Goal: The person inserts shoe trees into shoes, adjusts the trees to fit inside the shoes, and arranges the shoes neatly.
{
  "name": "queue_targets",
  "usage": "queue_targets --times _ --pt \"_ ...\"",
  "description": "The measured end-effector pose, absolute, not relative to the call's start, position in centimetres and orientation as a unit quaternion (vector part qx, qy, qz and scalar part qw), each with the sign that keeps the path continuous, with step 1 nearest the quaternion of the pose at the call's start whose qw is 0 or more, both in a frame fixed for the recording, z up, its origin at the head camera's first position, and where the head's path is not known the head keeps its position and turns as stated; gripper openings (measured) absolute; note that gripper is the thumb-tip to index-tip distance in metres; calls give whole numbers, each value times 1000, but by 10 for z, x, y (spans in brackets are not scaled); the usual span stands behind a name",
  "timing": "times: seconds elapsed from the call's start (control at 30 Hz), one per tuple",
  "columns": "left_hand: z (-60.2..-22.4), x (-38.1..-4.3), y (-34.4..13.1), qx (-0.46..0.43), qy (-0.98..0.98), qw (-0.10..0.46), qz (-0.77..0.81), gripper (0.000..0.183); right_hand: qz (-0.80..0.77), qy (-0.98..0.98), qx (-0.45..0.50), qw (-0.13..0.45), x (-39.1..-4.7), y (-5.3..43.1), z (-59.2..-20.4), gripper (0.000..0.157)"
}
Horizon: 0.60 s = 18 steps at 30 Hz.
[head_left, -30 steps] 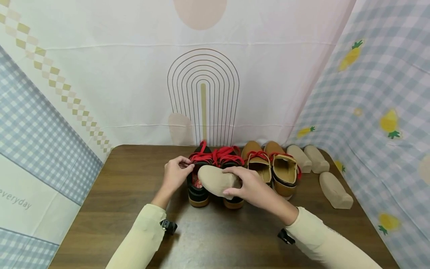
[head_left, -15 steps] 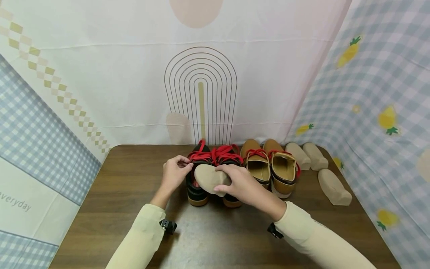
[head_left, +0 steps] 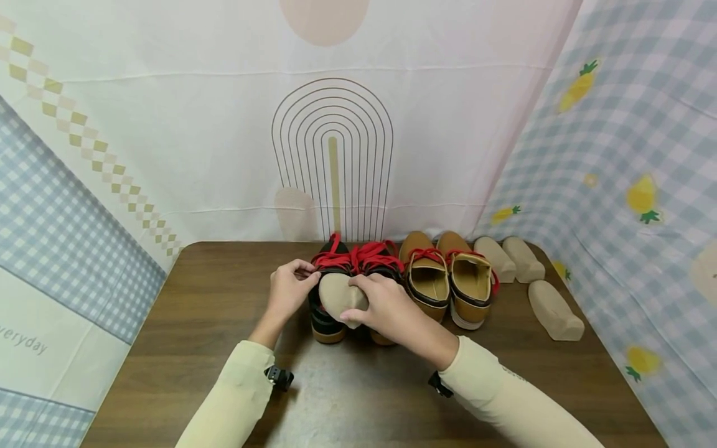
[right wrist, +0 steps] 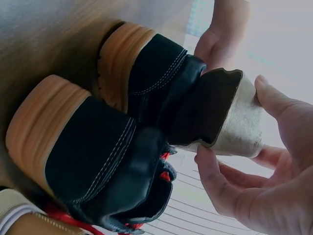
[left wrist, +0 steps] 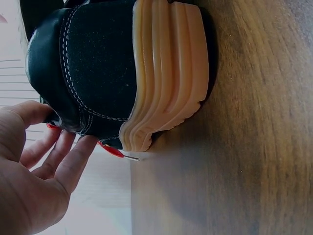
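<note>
In my right hand (head_left: 386,305) I grip a beige moulded shoe insert (head_left: 340,298), thumb on one side and fingers on the other. It is held above the opening of the left black shoe (head_left: 327,330), its rounded end pointing left. The right wrist view shows the insert's dark hollow underside (right wrist: 205,107) close to the shoe's collar. My left hand (head_left: 288,289) pinches that shoe's collar at its left side, near the red laces (head_left: 333,260). The right black shoe (right wrist: 93,147) stands beside it, partly hidden under my right hand.
Two tan shoes (head_left: 428,283) with red laces stand right of the black pair. Beyond them lie three more beige inserts (head_left: 556,311) near the right edge of the wooden table (head_left: 224,267). A patterned cloth (head_left: 224,155) hangs behind the table.
My right hand has moved left with the shoe insert, from between the black shoes to over the left one. My left hand keeps its hold on the collar.
</note>
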State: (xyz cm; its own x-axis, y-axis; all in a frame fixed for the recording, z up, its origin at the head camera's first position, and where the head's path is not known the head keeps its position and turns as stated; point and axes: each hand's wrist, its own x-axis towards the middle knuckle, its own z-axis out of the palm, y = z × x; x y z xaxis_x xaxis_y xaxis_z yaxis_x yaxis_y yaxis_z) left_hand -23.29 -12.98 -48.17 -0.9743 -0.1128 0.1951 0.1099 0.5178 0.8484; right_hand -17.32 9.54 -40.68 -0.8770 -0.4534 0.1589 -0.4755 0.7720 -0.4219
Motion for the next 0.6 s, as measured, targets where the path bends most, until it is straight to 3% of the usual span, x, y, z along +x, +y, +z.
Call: queue_targets --times 0.37,0.6 --pt "-480 -232 -130 1 -868 113 -484 11 189 -946 254 64 -173 77 -408 62" --pt "-479 -231 -130 -5 -869 111 -483 12 170 -955 236 56 -178 68 -410 66"
